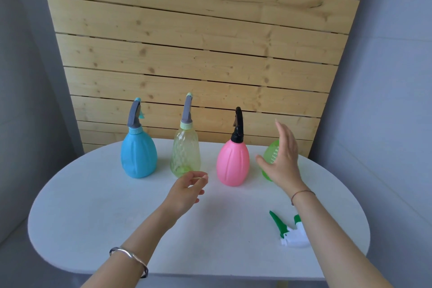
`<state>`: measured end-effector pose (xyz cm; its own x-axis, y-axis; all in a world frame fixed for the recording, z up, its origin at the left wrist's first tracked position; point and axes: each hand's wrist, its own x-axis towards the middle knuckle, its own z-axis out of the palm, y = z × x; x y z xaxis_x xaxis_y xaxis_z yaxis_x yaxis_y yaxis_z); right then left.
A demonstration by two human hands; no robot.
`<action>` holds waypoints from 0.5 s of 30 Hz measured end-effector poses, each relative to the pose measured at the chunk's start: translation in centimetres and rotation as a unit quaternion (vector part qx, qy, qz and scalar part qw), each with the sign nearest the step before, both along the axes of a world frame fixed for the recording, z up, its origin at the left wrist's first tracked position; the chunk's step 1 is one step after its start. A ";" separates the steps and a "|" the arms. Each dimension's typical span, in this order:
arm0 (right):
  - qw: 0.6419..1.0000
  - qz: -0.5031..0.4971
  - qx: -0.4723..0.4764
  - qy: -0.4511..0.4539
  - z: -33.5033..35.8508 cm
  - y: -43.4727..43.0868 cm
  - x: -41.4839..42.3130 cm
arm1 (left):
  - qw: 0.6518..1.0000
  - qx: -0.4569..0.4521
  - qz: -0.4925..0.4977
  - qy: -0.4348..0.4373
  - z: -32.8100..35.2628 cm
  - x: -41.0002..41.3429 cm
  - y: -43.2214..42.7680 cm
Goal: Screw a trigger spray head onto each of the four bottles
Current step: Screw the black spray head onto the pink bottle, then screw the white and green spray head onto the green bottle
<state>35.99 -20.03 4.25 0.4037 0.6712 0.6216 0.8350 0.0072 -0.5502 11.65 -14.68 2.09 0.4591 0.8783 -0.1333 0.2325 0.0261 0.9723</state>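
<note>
Four bottles stand in a row at the back of the white table (93, 206). The blue bottle (138, 154) carries a grey trigger head. So does the clear yellow-green bottle (185, 152). A black head sits on the pink bottle (232, 163). The green bottle (271, 154) at the right is mostly hidden behind my right hand (281, 159), which is open with spread fingers right in front of it. My left hand (187, 190) hovers over the table with loosely curled fingers, holding nothing. A green and white trigger head (291, 231) lies on the table at the front right.
A wooden slat panel (198, 42) stands directly behind the table. Grey walls flank it on both sides. The table's rounded front edge runs near my forearms.
</note>
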 end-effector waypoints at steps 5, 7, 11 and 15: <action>0.990 -0.078 -0.116 0.011 -1.0 -0.3 3.1 | 1.000 -0.001 -0.002 -0.003 -0.2 0.7 -0.1; 0.992 -0.062 -0.107 0.026 -1.1 -0.4 3.3 | 1.000 0.000 -0.005 -0.005 -0.3 1.0 -0.2; 0.992 -0.079 -0.006 0.097 -0.4 -0.9 2.9 | 1.000 0.004 -0.010 -0.006 -0.2 1.5 -0.3; 0.989 -0.103 0.027 0.106 0.5 -1.8 2.6 | 1.000 0.015 -0.019 -0.009 0.1 1.8 -0.8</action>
<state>38.60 -21.87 4.72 0.6535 0.5290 0.5414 0.6879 -0.1164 -0.7164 13.44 -15.46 2.15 0.4935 0.8640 -0.0995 0.2152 -0.0105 0.9765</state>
